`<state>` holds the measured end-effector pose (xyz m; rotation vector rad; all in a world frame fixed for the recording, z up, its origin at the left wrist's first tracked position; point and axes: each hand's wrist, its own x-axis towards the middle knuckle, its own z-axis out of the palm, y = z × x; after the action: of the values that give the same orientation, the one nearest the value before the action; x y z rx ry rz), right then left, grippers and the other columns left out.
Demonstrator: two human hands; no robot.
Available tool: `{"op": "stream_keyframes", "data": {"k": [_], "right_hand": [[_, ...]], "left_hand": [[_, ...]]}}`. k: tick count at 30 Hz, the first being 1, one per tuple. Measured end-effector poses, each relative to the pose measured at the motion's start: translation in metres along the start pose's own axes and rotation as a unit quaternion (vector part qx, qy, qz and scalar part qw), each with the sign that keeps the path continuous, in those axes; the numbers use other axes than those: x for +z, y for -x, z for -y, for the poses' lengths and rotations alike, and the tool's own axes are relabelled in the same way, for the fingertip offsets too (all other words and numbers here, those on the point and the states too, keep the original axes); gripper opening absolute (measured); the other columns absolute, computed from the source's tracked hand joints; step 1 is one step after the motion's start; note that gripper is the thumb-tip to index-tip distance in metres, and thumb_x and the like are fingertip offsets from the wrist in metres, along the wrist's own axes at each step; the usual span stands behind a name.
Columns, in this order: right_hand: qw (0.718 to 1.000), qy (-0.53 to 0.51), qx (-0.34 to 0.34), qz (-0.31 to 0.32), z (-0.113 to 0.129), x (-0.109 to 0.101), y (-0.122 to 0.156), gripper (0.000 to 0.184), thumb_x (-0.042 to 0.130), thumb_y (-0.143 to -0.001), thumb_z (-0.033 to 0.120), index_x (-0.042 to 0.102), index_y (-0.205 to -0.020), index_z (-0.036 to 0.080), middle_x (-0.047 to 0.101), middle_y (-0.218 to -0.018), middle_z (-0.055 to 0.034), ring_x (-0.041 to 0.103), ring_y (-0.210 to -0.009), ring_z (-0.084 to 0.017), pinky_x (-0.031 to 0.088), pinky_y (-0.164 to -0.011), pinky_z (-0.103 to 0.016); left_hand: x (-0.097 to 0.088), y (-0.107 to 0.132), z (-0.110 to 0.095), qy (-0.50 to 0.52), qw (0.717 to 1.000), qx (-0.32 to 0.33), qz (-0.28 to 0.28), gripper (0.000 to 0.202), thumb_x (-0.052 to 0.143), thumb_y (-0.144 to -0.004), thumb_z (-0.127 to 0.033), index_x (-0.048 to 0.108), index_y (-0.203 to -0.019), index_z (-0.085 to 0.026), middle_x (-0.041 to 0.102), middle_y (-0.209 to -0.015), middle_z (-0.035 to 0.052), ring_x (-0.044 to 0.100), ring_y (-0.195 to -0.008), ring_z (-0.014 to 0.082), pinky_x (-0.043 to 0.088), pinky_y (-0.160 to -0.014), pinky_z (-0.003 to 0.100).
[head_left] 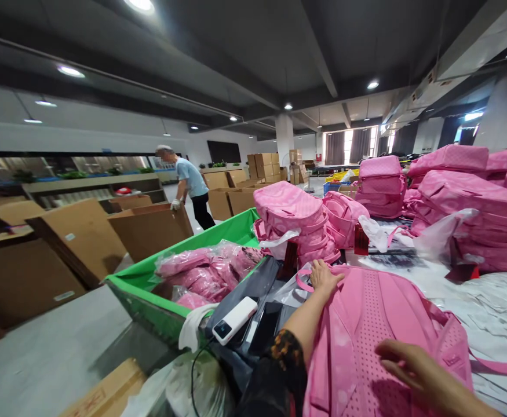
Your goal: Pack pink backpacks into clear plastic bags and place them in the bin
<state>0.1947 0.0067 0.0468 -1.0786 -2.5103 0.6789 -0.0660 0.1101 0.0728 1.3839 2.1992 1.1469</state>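
Nothing could be read; patch (pixel 453 360) on pink backpack (pixel 379 313), display (pixel 222 329) on white device (pixel 240 317), label (pixel 64 296) on cardboard box (pixel 22 278), print (pixel 88 401) on carton (pixel 116 383) were illegible.

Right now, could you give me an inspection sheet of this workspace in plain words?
Surface: white-covered table, dark marks on its covering.
Job's things: pink backpack, lying dotted panel up; stacked pink backpacks beyond it.
Clutter: white power-bank-like device and dark phone-like slab left of the backpack; loose plastic by the stacks.
Hands: left hand at the backpack's top edge, grip unclear; right hand loosely open over the panel, contact unclear.
Cables: one dark cable below the device; ends unclear.
Surroundings: green bin of wrapped pink items; cardboard boxes; a person, gloved hand on one box.
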Motion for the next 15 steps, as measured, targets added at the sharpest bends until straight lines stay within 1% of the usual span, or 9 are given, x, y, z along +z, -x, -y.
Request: {"op": "stream_keyframes", "data": {"k": [1,3,5,7,9,10,11,13,15], "right_hand": [[1.000,-0.004,-0.015,0.015,0.006,0.008,-0.014,0.022,0.054,-0.094,0.039,0.072,-0.094,0.026,0.076,-0.093,-0.0053,0.070,-0.082,-0.023,0.059,-0.073,-0.032],[0.998,0.001,-0.046,0.032,0.007,0.017,-0.038,0.023,0.051,-0.091,0.037,0.071,-0.095,0.026,0.076,-0.094,-0.0058,0.070,-0.084,-0.024,0.058,-0.076,-0.034],[0.998,0.020,-0.062,0.009,-0.004,0.011,-0.059,0.027,0.046,-0.093,0.038,0.071,-0.094,0.026,0.075,-0.093,-0.0074,0.070,-0.084,-0.025,0.057,-0.078,-0.037],[0.996,0.036,-0.056,-0.055,-0.018,-0.003,-0.085,0.033,0.041,-0.096,0.038,0.071,-0.101,0.025,0.075,-0.102,-0.0110,0.071,-0.091,-0.028,0.056,-0.082,-0.040],[0.991,0.045,-0.055,-0.110,-0.025,-0.016,-0.117,0.037,0.042,-0.093,0.032,0.067,-0.118,0.023,0.070,-0.126,-0.0141,0.069,-0.107,-0.029,0.055,-0.090,-0.042],[0.990,0.047,-0.062,-0.116,-0.022,-0.019,-0.134,0.040,0.045,-0.091,0.029,0.064,-0.126,0.023,0.065,-0.135,-0.0143,0.066,-0.115,-0.029,0.054,-0.094,-0.041],[0.991,0.048,-0.071,-0.107,-0.016,-0.019,-0.150,0.043,0.049,-0.089,0.026,0.061,-0.129,0.022,0.062,-0.139,-0.0138,0.064,-0.119,-0.028,0.053,-0.096,-0.040],[0.993,0.048,-0.083,-0.061,0.002,-0.008,-0.176,0.039,0.057,-0.086,0.024,0.061,-0.124,0.021,0.065,-0.129,-0.0118,0.064,-0.115,-0.025,0.052,-0.094,-0.034],[0.996,0.055,-0.067,-0.029,0.020,0.011,-0.193,0.028,0.060,-0.085,0.021,0.064,-0.112,0.019,0.070,-0.111,-0.0108,0.066,-0.102,-0.024,0.052,-0.086,-0.032]], "left_hand": [[0.001,-0.009,-0.004,0.008,1.000,-0.010,-0.002,0.062,0.087,-0.066,-0.021,0.059,-0.120,-0.012,0.054,-0.140,0.0247,0.053,-0.133,0.0397,0.041,-0.109,0.045],[-0.005,-0.021,-0.001,0.033,0.999,-0.010,-0.004,0.044,0.083,-0.065,-0.012,0.063,-0.104,-0.015,0.061,-0.128,0.0191,0.060,-0.123,0.0354,0.045,-0.103,0.041],[-0.018,-0.025,0.010,0.072,0.997,0.003,-0.001,0.030,0.080,-0.065,-0.010,0.063,-0.088,-0.018,0.067,-0.109,0.0100,0.065,-0.108,0.0281,0.049,-0.094,0.035],[-0.031,-0.019,0.024,0.121,0.992,0.024,0.007,0.025,0.079,-0.064,-0.010,0.062,-0.079,-0.019,0.066,-0.087,0.0014,0.066,-0.091,0.0210,0.050,-0.084,0.029],[-0.038,-0.006,0.038,0.176,0.984,0.037,0.008,0.029,0.080,-0.059,-0.009,0.063,-0.080,-0.020,0.063,-0.077,-0.0036,0.063,-0.079,0.0160,0.050,-0.077,0.025],[-0.039,0.001,0.044,0.203,0.979,0.034,-0.002,0.032,0.081,-0.057,-0.009,0.064,-0.082,-0.020,0.063,-0.076,-0.0047,0.062,-0.076,0.0146,0.049,-0.075,0.024],[-0.038,0.007,0.051,0.229,0.973,0.022,-0.019,0.034,0.081,-0.056,-0.010,0.064,-0.083,-0.020,0.062,-0.076,-0.0050,0.061,-0.075,0.0139,0.050,-0.075,0.023],[-0.033,0.014,0.062,0.279,0.958,-0.023,-0.057,0.029,0.083,-0.061,-0.019,0.060,-0.078,-0.020,0.059,-0.072,-0.0048,0.060,-0.071,0.0137,0.051,-0.073,0.024],[-0.025,0.012,0.071,0.324,0.940,-0.078,-0.076,0.032,0.082,-0.068,-0.033,0.052,-0.070,-0.021,0.055,-0.064,-0.0050,0.060,-0.065,0.0140,0.053,-0.067,0.026]]}}
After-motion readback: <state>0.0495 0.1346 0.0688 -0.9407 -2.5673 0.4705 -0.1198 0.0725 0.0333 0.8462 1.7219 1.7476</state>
